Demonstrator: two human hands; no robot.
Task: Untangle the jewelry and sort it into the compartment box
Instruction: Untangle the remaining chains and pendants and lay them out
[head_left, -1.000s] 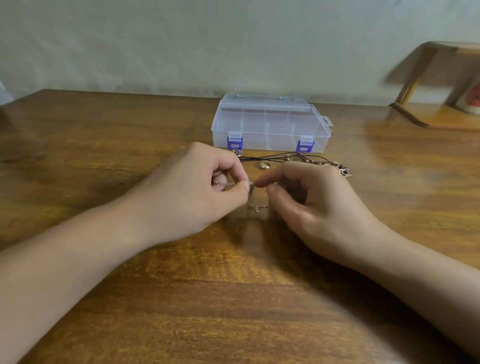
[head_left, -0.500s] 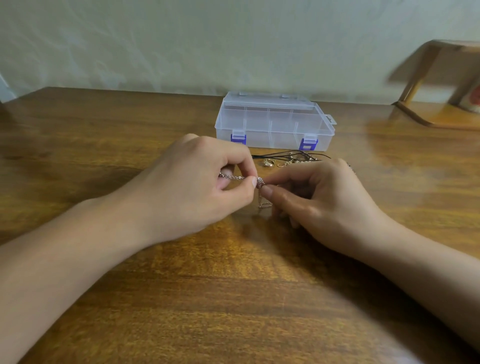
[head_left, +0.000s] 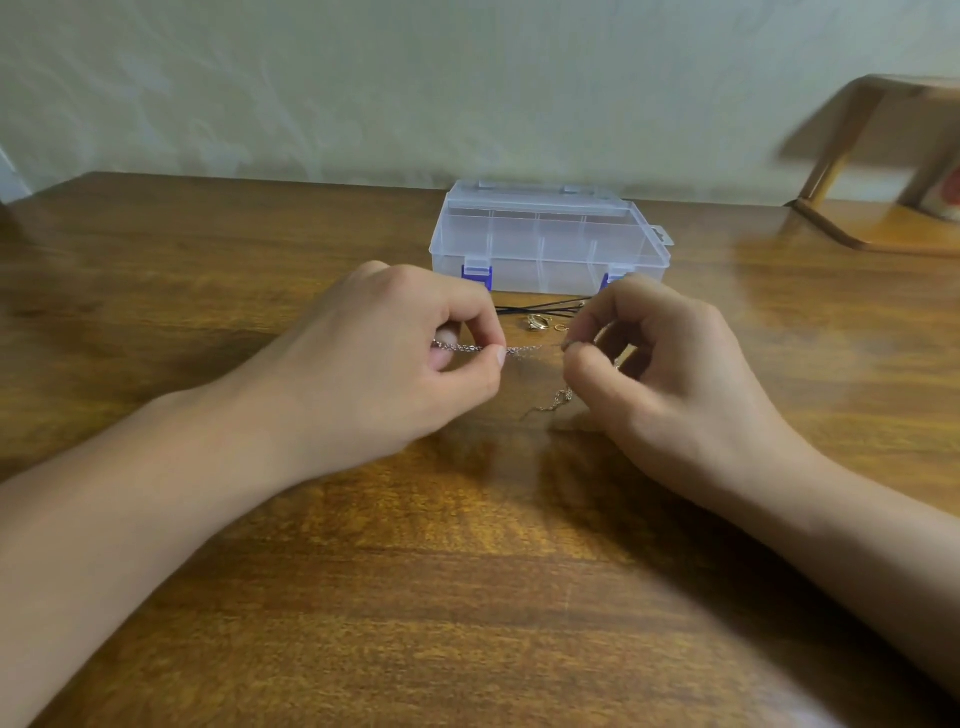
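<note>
Silver chain (head_left: 522, 350) pinched taut between left hand (head_left: 410, 358) and right hand (head_left: 660, 374) | tension applied, presumably for untangling | compartment box (head_left: 545, 239) latched.

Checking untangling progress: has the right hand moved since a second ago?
Yes. The right hand has drawn rightward, from below the clear plastic compartment box's middle to under its right blue latch, stretching the silver chain.

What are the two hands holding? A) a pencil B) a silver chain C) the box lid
B: the left hand and right hand each pinch the silver chain stretched between them; the box sits closed behind.
</note>
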